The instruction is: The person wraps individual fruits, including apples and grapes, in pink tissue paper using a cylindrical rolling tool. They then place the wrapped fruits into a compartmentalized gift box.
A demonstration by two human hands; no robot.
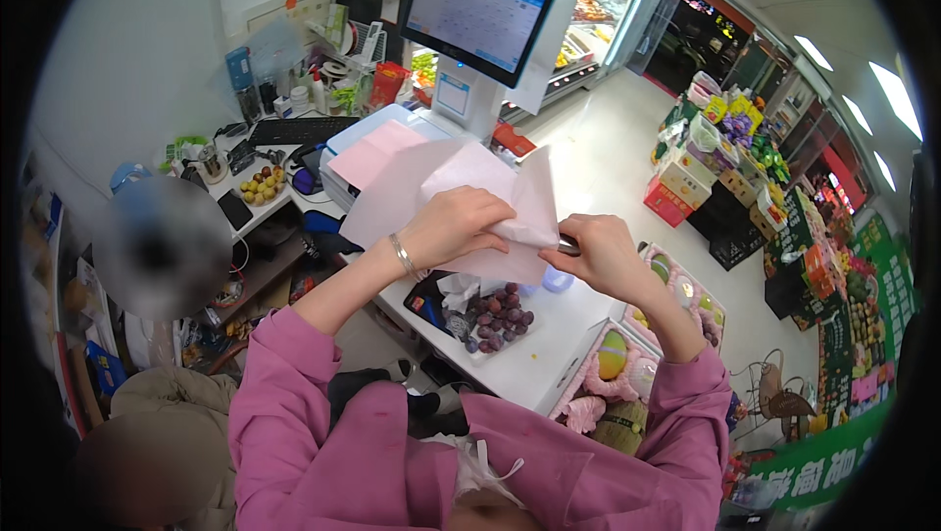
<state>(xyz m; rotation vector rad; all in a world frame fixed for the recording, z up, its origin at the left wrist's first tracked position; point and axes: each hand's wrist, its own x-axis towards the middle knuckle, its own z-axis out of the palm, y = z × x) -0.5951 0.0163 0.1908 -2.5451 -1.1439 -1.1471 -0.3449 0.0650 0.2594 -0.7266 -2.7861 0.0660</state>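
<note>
My left hand point(462, 228), with a silver bracelet at its wrist, grips folded pale pink wrapping paper point(390, 186) above the counter. At the paper's right corner, my right hand point(599, 248) is closed around a dark, shiny tool, mostly covered by the fingers; its kind cannot be told. The paper's edge touches or nearly touches that hand. A flatter pink sheet point(378, 152) lies on the scale behind. Below the paper, dark red grapes point(500, 318) sit on the white counter point(507, 373).
A touchscreen scale point(470, 17) stands beyond the paper. Fruit boxes with mangoes point(612, 355) in pink padding are at the counter's right. At left are a keyboard point(301, 131), a phone point(235, 210) and a small pile of round fruit point(262, 186). Another person's sleeve point(176, 395) shows lower left.
</note>
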